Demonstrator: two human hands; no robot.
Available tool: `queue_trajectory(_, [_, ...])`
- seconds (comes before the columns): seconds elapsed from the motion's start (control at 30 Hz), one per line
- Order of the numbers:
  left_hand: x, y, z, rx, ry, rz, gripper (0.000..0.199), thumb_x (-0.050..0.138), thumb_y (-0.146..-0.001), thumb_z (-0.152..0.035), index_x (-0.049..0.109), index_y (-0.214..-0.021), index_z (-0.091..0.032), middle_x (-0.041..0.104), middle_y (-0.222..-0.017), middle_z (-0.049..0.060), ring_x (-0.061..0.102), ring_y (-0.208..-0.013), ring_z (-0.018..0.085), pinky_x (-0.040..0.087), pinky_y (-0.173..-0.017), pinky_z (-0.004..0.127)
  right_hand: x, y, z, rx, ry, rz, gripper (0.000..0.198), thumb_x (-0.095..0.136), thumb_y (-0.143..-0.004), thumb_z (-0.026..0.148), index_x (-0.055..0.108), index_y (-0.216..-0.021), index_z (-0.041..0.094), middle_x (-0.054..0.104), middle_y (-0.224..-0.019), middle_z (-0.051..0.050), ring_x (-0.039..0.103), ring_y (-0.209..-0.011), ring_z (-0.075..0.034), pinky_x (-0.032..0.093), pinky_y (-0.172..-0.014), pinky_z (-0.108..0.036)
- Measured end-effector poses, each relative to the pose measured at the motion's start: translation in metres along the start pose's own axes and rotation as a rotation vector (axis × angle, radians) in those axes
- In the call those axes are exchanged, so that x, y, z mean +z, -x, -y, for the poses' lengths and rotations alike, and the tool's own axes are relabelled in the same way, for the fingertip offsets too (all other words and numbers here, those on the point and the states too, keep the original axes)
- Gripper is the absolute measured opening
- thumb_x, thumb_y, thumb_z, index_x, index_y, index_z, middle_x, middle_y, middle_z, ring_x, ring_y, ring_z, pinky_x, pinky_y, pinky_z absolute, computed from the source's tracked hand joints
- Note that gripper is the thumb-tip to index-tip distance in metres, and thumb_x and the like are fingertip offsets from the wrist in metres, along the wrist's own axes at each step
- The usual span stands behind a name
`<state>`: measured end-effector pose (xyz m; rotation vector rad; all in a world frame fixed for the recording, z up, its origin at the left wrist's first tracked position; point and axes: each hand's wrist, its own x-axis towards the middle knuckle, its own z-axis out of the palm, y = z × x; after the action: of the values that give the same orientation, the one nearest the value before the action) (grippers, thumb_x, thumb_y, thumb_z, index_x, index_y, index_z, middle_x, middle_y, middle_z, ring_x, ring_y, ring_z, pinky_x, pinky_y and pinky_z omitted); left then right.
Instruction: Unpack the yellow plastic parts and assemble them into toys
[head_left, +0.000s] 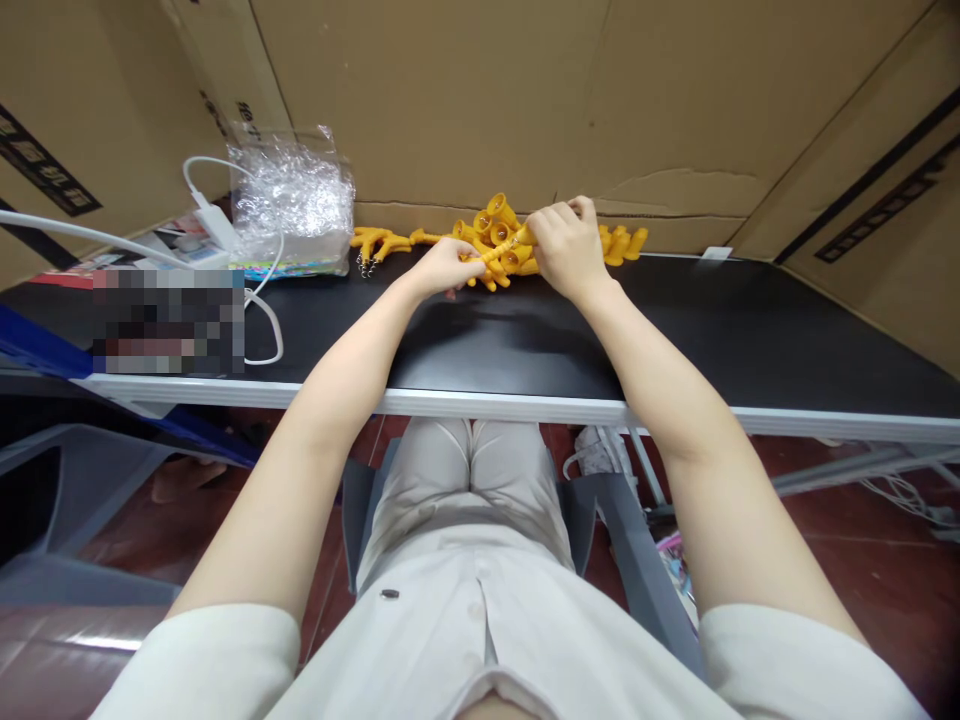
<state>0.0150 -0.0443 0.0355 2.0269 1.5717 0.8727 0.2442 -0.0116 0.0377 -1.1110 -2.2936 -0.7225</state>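
Between my two hands stretches a slim yellow piece [513, 243], held just above the black tabletop. My left hand [448, 267] pinches its lower left end with fingertips. My right hand [566, 245] is closed around its upper right end, so that end is hidden. Behind and below it lies a pile of yellow hollow pieces [498, 208] with round cup-like openings. More yellow pieces [624, 244] lie in a row past my right hand. Left of my left hand is a yellow claw-shaped piece [381, 241], with small metal rings [366, 266] beside it.
A clear plastic bag [292, 205] stands on the left of the black table [750, 330]. A white cable [277, 335] with a white plug [215, 222] lies near it. Cardboard walls [480, 100] enclose the back and sides. A metal edge [510, 405] runs along the front.
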Motion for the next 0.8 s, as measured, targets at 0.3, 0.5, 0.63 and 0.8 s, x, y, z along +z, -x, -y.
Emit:
queue_trajectory(0.3, [-0.002, -0.003, 0.007, 0.106, -0.288, -0.144, 0.032, 0.062, -0.085, -0.019, 0.079, -0.112, -0.013, 0.078, -0.099, 0.01, 0.073, -0.11, 0.029, 0.054, -0.107, 0.04, -0.006, 0.003, -0.001, 0.05, -0.039, 0.004, 0.043, 0.033, -0.108, 0.031, 0.063, -0.135, 0.017, 0.069, -0.126, -0.017, 0.06, -0.127, -0.036, 0.035, -0.118, -0.063])
queue_trajectory(0.5, [-0.007, -0.018, 0.032, 0.007, -0.182, -0.376, 0.044, 0.057, -0.081, -0.012, 0.077, -0.119, -0.02, 0.077, -0.107, 0.006, 0.068, -0.12, 0.027, 0.049, -0.117, 0.04, -0.018, 0.003, 0.009, 0.111, -0.046, 0.054, 0.043, 0.036, -0.107, 0.034, 0.06, -0.138, 0.018, 0.066, -0.134, -0.018, 0.057, -0.132, -0.037, 0.033, -0.12, -0.062])
queue_trajectory(0.63, [-0.01, -0.035, 0.058, -0.031, -0.028, -0.488, 0.042, 0.056, -0.08, -0.012, 0.075, -0.116, -0.019, 0.074, -0.097, 0.006, 0.071, -0.113, 0.026, 0.053, -0.113, 0.04, -0.02, 0.004, 0.005, 0.208, -0.022, 0.104, 0.042, 0.039, -0.106, 0.033, 0.06, -0.138, 0.017, 0.064, -0.137, -0.019, 0.056, -0.134, -0.037, 0.033, -0.122, -0.058])
queue_trajectory(0.8, [-0.016, -0.063, 0.101, -0.113, 0.302, -0.597, 0.043, 0.049, -0.088, -0.015, 0.067, -0.126, -0.021, 0.069, -0.104, 0.008, 0.076, -0.105, 0.026, 0.063, -0.098, 0.047, -0.013, 0.007, -0.013, 0.362, -0.081, 0.052, 0.043, 0.046, -0.102, 0.035, 0.063, -0.137, 0.018, 0.064, -0.14, -0.019, 0.055, -0.135, -0.037, 0.035, -0.121, -0.058])
